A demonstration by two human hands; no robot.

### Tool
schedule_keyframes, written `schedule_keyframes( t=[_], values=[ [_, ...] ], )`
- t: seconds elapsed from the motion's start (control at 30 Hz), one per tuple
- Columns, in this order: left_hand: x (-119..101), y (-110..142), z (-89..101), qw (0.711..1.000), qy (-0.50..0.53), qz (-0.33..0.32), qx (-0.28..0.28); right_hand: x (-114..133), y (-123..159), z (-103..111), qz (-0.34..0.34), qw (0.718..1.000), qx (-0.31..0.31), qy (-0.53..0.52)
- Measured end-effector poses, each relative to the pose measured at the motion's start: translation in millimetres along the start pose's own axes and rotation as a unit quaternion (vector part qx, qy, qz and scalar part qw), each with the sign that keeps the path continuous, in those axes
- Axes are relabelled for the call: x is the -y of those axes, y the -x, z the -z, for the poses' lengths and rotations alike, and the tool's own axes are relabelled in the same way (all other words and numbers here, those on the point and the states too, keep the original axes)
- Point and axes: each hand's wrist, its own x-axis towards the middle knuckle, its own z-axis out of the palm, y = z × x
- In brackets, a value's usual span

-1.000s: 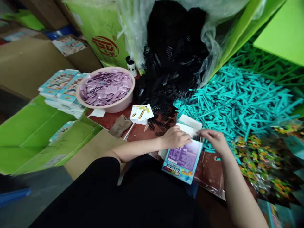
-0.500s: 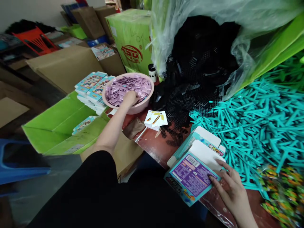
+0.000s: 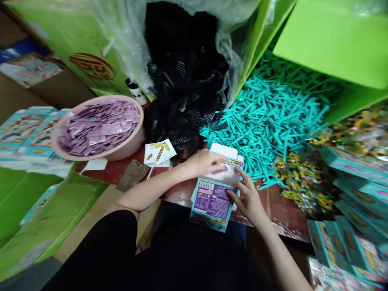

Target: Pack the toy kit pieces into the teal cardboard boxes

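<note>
A teal and purple cardboard box (image 3: 212,202) leans at the table's front edge with its top flaps up. My right hand (image 3: 247,198) grips the box's right side, thumb on the purple printed face and fingers by the opening. My left hand (image 3: 204,163) is at the box's mouth, its fingers pinched and slightly blurred. A small purple sachet (image 3: 223,169) seems to show at those fingertips. To the left, a pink basin (image 3: 121,150) holds many purple sachets (image 3: 101,127). Printed instruction cards (image 3: 159,152) lie stacked just behind my left forearm.
Black grid pieces (image 3: 184,109) spill from a plastic-lined carton at the back. Teal plastic sticks (image 3: 260,125) heap beside them. Bagged green and orange parts (image 3: 298,178) lie right of these. Packed boxes (image 3: 348,242) stand at far right; more boxes (image 3: 21,133) stack at far left.
My left hand has come out of the basin and moved right to the box's opening. My right hand stays on the box. The view has turned to the right.
</note>
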Motion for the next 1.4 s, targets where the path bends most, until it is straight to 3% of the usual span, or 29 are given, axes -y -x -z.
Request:
schedule_keyframes(
  t=[0.03, 0.07, 0.17, 0.23, 0.37, 0.43, 0.5, 0.6, 0.67, 0.73, 0.8, 0.9, 0.93, 1.0, 1.07, 1.13, 1.2, 1.23, 1.3, 1.4],
  values=[
    [-1.6, -16.6, -12.9, 0.998, -0.016, -0.023, 0.051, 0.4, 3.4, 1.0, -0.009, 1.000, -0.002, -0.006],
    [2.3, -34.5, -20.9, 0.997, -0.043, -0.029, 0.065, 0.1, 7.3, 1.8, -0.019, 1.000, -0.005, -0.012],
    [36.1, -90.1, -28.5, 0.986, -0.156, 0.047, -0.032, -2.7, 19.5, 3.3, -0.049, 0.998, -0.018, -0.029],
    [61.2, -118.8, -31.9, 0.969, -0.222, 0.093, -0.046, -3.7, 26.2, 3.4, -0.060, 0.997, -0.026, -0.037],
    [86.2, -137.3, -41.3, 0.961, -0.255, 0.107, -0.011, -4.3, 35.3, 3.9, -0.071, 0.996, -0.038, -0.045],
    [86.7, -132.6, -35.8, 0.960, -0.257, 0.105, -0.034, -5.7, 38.6, 4.2, -0.071, 0.996, -0.045, -0.043],
    [79.9, -123.9, -19.9, 0.955, -0.262, 0.102, -0.097, -7.7, 40.6, 4.0, -0.072, 0.995, -0.048, -0.043],
    [52.6, -103.4, 7.5, 0.948, -0.229, 0.069, -0.211, -10.3, 40.1, 2.3, -0.076, 0.994, -0.045, -0.056],
    [25.6, -82.2, 12.3, 0.956, -0.188, 0.028, -0.225, -10.8, 38.2, 0.8, -0.078, 0.994, -0.042, -0.066],
    [-0.4, -54.9, 0.3, 0.972, -0.176, -0.011, -0.158, -10.1, 36.8, -0.9, -0.074, 0.994, -0.041, -0.073],
    [-18.2, -25.2, -23.3, 0.980, -0.189, -0.046, -0.034, -8.4, 37.2, -3.2, -0.073, 0.994, -0.038, -0.075],
    [-23.9, 11.5, -57.1, 0.964, -0.198, -0.084, 0.154, -5.7, 42.2, -7.1, -0.088, 0.993, -0.031, -0.070],
    [-21.7, 19.8, -63.7, 0.958, -0.197, -0.091, 0.188, -6.1, 44.8, -7.5, -0.093, 0.993, -0.026, -0.068],
    [-15.0, 31.0, -69.0, 0.955, -0.195, -0.096, 0.200, -12.2, 50.1, -3.9, -0.091, 0.993, -0.018, -0.066],
    [-8.8, 37.5, -67.9, 0.960, -0.199, -0.099, 0.172, -30.1, 53.8, 8.5, -0.097, 0.993, -0.051, -0.038],
    [-4.8, 42.1, -65.9, 0.963, -0.203, -0.099, 0.146, -62.4, 53.5, 29.6, -0.146, 0.976, -0.155, 0.045],
    [-2.9, 46.3, -65.7, 0.966, -0.200, -0.096, 0.129, -105.2, 47.7, 54.7, -0.236, 0.917, -0.276, 0.164],
    [-2.4, 48.2, -66.3, 0.968, -0.196, -0.093, 0.123, -127.4, 42.8, 66.5, -0.282, 0.886, -0.302, 0.211],
    [-1.9, 51.8, -68.1, 0.972, -0.186, -0.086, 0.112, -165.9, 31.2, 85.3, -0.337, 0.858, -0.291, 0.256],
    [-0.6, 57.3, -70.0, 0.978, -0.178, -0.070, 0.088, -190.0, 20.8, 96.2, -0.351, 0.862, -0.261, 0.257]
  ],
)
